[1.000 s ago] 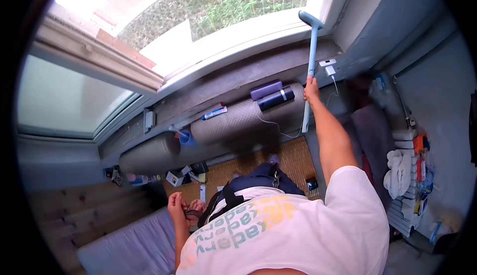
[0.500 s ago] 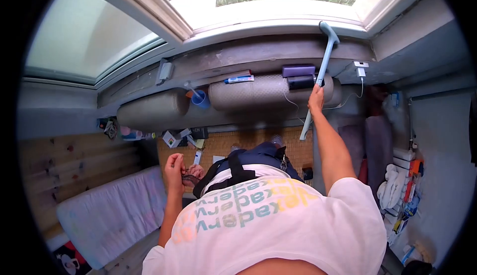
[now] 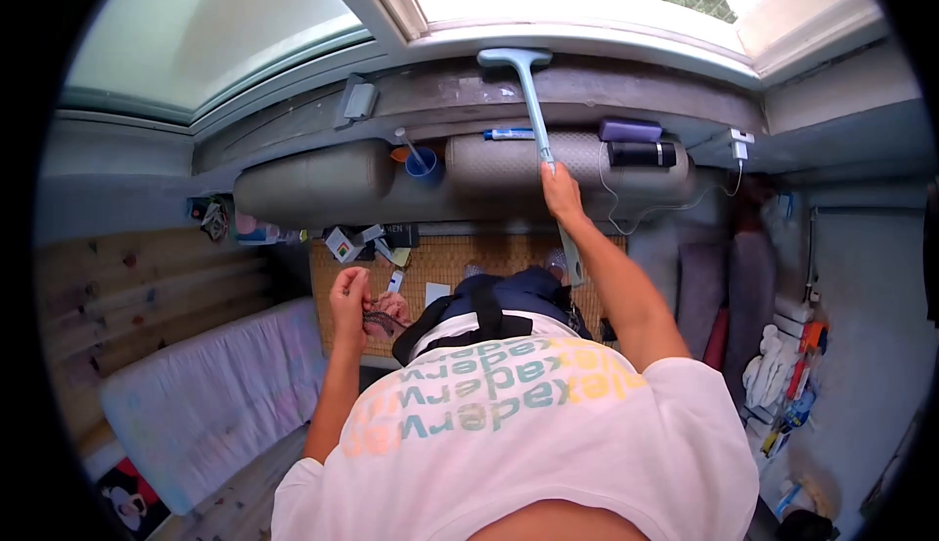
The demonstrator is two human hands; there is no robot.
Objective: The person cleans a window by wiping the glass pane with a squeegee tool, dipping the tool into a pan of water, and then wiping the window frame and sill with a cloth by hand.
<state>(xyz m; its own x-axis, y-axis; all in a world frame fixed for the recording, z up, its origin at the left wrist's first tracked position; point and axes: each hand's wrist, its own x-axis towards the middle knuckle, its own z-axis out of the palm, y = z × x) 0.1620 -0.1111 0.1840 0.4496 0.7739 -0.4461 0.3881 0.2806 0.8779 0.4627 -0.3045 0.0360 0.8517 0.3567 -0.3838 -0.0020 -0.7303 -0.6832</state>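
My right hand (image 3: 559, 191) is closed round the handle of a light blue squeegee (image 3: 529, 91). Its T-shaped head lies against the dark ledge under the window frame, and the handle's lower end sticks out below my hand. My left hand (image 3: 350, 298) is held low at my left side, fingers curled together; what they hold, if anything, I cannot make out. Close beside that hand are a crumpled pink thing (image 3: 391, 306) and a dark patterned strip. Under the squeegee runs a grey padded bolster (image 3: 499, 177), with a blue-and-white tube (image 3: 510, 134) partly behind the handle.
A blue cup (image 3: 424, 166) stands in the gap between two bolsters. To the right lie a purple case (image 3: 630, 131) and a black device (image 3: 642, 155), with a white charger (image 3: 739, 146) plugged in beyond. Small boxes (image 3: 342, 246) sit on the woven mat (image 3: 460, 252).
My right hand has moved left along the ledge with the squeegee, whose head has turned to show its full width. The view has shifted slightly. My left hand stays low at my side.
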